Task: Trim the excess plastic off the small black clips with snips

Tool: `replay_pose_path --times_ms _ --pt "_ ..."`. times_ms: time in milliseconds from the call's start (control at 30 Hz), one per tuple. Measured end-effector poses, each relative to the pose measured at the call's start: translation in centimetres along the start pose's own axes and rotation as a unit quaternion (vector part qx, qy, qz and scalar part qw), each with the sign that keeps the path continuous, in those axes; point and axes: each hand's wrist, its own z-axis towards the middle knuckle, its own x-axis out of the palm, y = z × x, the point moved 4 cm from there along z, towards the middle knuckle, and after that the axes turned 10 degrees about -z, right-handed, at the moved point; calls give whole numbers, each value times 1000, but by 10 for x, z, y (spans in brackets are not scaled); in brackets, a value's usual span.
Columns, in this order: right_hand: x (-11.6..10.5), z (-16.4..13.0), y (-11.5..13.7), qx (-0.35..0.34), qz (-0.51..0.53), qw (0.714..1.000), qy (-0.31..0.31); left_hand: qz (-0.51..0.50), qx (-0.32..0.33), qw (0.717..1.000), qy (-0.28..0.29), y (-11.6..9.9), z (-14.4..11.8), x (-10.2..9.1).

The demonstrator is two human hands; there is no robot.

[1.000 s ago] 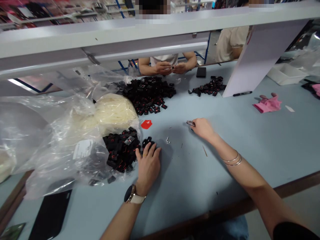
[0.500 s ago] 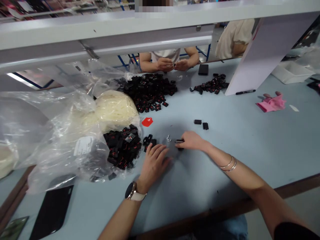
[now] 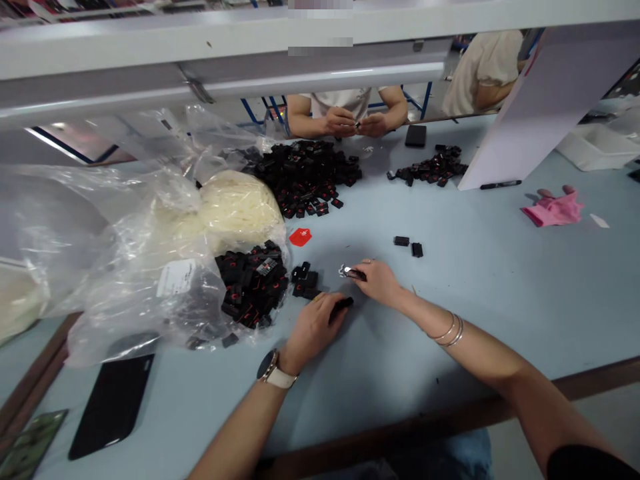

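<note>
1. While the head view shows the left hand (image 3: 313,329) with thumb and fingers closed on a black plastic block (image 3: 341,307), whether that block touches the blue tabletop (image 3: 480,280) cannot be told.
2. Just right of it, the right hand (image 3: 377,281) grips a small metal-tipped tool (image 3: 355,273), its tip at some white bits (image 3: 342,270); whether it pinches one is unclear.
3. Left of the bits lies a cluster of black blocks (image 3: 305,283); farther left, a black-and-red heap (image 3: 254,285).
4. Two loose blocks (image 3: 401,241) lie near each other, far and right of the right hand.
</note>
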Motion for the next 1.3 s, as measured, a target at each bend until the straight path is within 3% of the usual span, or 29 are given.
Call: replay_pose_path --times_ms 233,500,833,1000,1100,1200,1300 --pt "13 -2 7 -22 -93 994 47 -4 -19 1000 -11 10 -3 4" --pt "14 -2 11 -65 -76 994 34 -6 -17 999 -41 15 -3 2" --pt "13 -1 11 -40 -81 995 54 -8 -19 998 -54 13 -2 1" --pt "12 2 -1 -3 47 999 -9 3 -21 997 -72 16 -3 -1" --pt "11 1 -7 17 167 985 -36 2 -40 996 -79 19 -5 -1" --pt "13 -1 -6 14 263 964 -27 -12 -70 994 -85 23 -6 -2" --pt "18 -4 0 0 318 948 25 -22 -98 991 -89 25 -7 -2"
